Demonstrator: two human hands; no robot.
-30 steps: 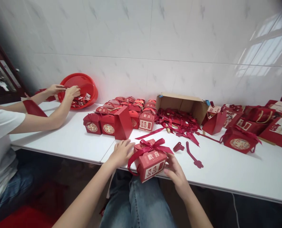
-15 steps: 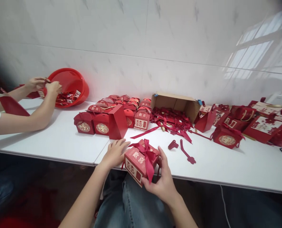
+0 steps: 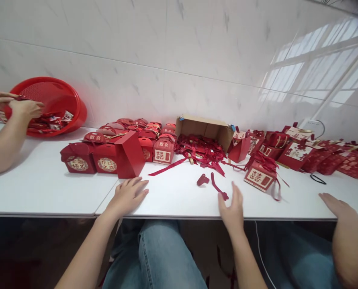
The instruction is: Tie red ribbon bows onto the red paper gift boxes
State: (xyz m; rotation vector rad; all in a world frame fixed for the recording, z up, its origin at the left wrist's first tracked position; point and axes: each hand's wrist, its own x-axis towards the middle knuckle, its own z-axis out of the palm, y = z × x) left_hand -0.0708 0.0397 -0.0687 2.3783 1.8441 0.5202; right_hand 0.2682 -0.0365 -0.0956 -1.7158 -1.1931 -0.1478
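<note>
My left hand (image 3: 128, 197) lies flat on the white table near its front edge, fingers spread, just below a tall plain red box (image 3: 131, 155). Over the table edge my right hand (image 3: 232, 206) is open, thumb and fingers apart, holding nothing. Close to its thumb lies a dark red flower-ended paper strip (image 3: 217, 185), with a small dark red paper piece (image 3: 203, 180) left of it. Farther right stands a red gift box (image 3: 260, 176) tied with ribbon, a pale double-character label on its front.
Red gift boxes (image 3: 163, 150) stand in rows at centre-left. A cardboard box (image 3: 204, 127) spills red ribbons. Red bags (image 3: 297, 154) line the right. At left, a person's hands (image 3: 26, 108) work over a red basin (image 3: 80, 110). Another person's hand (image 3: 337, 204) rests at right.
My right hand has let go of the ribboned gift box, which now stands on the table to the right. My left hand stays flat. The view has turned rightward, showing another person's arm.
</note>
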